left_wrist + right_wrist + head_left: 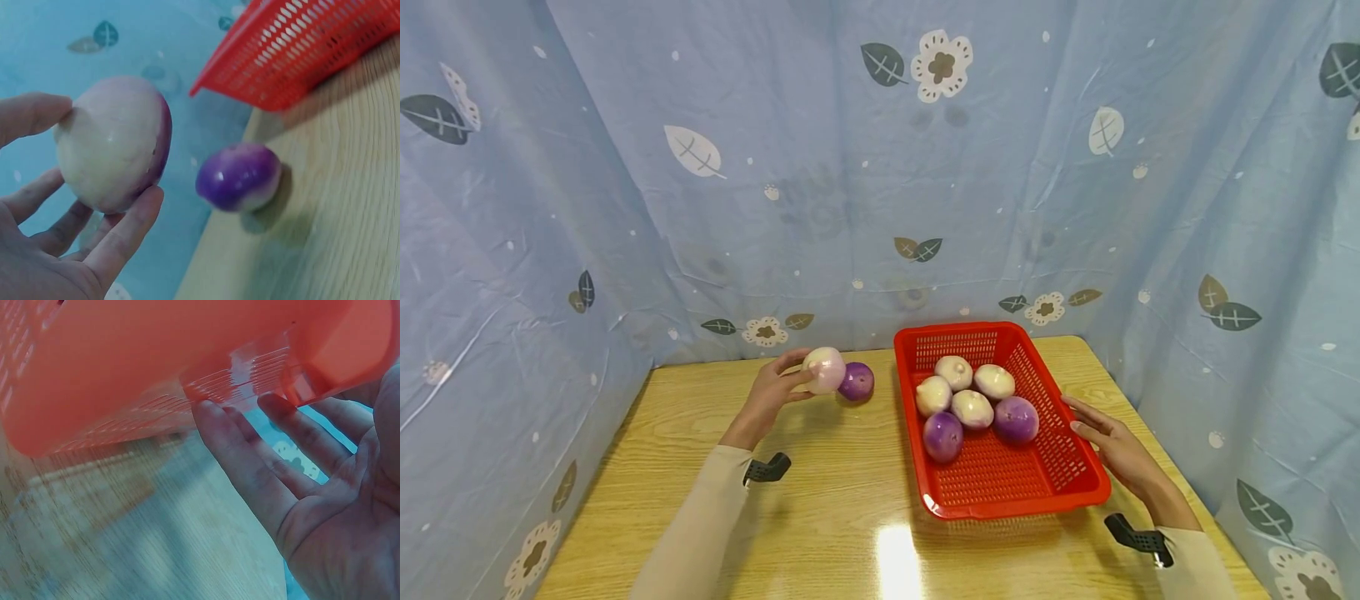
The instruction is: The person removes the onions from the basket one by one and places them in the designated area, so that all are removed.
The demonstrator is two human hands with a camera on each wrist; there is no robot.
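Observation:
My left hand (775, 392) holds a white and purple turnip (824, 370) above the table, thumb on one side and fingertips on the other. Just to its right, a purple turnip (857, 382) lies on the wood; in the left wrist view this turnip (239, 177) shows a pale underside. At the right side of a red plastic basket (1011, 505), my right hand (1112, 446) grips the rim. The right wrist view has its fingers (244, 456) against the outer mesh wall, with the thumb mostly hidden. Several turnips (972, 410) rest in the basket toward its back and left.
The wooden table (827, 500) reaches back to a blue patterned curtain (820, 208), which also hangs along the left and right sides. The basket's left wall (910, 417) stands between the loose turnip and those inside.

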